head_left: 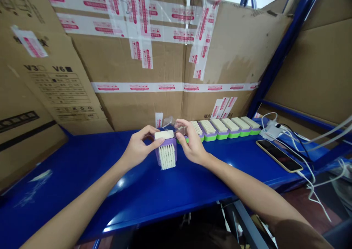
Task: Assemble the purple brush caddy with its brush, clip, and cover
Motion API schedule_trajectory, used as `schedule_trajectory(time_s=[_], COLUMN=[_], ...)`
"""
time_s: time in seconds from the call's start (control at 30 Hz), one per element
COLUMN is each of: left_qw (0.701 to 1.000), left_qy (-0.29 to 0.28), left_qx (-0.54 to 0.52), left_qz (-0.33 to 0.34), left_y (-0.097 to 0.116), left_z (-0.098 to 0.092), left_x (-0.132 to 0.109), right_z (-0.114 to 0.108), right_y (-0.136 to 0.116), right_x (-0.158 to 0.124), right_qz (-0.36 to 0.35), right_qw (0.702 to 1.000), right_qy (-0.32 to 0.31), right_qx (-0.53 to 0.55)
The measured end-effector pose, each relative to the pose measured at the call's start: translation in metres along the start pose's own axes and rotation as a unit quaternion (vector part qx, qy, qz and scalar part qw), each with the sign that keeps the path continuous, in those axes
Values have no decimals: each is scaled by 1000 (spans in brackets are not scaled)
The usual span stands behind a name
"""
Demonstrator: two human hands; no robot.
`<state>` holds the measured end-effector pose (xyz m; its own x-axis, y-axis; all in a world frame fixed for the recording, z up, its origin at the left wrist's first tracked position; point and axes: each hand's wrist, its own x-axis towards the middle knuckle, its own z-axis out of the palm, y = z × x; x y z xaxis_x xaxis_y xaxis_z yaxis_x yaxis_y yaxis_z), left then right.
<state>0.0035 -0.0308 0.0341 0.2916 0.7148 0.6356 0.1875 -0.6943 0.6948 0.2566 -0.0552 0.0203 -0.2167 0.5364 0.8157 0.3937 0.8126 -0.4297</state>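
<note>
My left hand (139,145) is closed on a purple scrub brush (167,155), thumb on top and fingers behind it. The brush's cream bristles point toward me and downward. A white pad or block (164,134) shows at its upper end, under my thumb tip. Thumb and fingers of my right hand (194,144) are bent around a piece of clear plastic (170,123), just behind and right of the brush. The plastic's full shape is hard to make out. To the right of my right hand runs a row of several purple and green brushes (222,128), bristles up.
The blue shelf (132,201) carries everything. Taped cardboard (137,69) walls the back, with a printed carton (63,84) at left. A phone (279,156) on a white cable and a power strip (272,130) with wires lie at right, beside a blue post (280,54).
</note>
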Motion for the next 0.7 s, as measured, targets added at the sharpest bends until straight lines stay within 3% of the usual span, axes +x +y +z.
schedule_trajectory(time_s=[0.7], left_qw=[984], left_qy=[-3], left_qx=[155], left_qz=[87], left_y=[-1], left_z=[-1], left_x=[-5], right_z=[-3], right_y=[-3], right_x=[-2], right_qz=[-46], right_qw=[997], right_qy=[-40], right_qx=[-52])
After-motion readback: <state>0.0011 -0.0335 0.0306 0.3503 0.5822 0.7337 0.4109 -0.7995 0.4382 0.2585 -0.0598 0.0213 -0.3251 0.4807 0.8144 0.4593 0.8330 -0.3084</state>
